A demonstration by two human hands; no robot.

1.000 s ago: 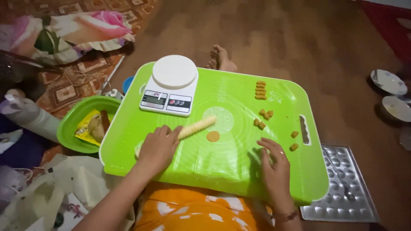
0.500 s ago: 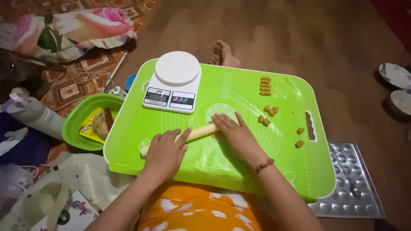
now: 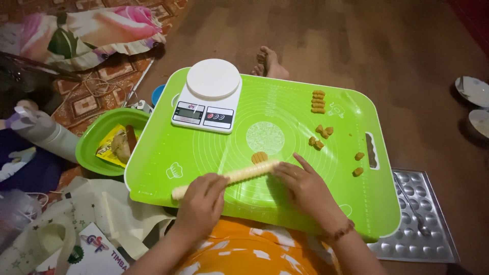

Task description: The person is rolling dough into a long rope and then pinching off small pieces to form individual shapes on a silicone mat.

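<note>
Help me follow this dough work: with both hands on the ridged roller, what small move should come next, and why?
Probably roll the ridged roller forward over the dough piece. The left hand and right hand press on its two ends, and the piece lies touching its far side on the green mat.

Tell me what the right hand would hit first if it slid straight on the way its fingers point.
The right hand points up and left across the mat. Its fingertips already touch the ridged roller; just past that lies the small dough piece, likely first, then the scale.
</note>
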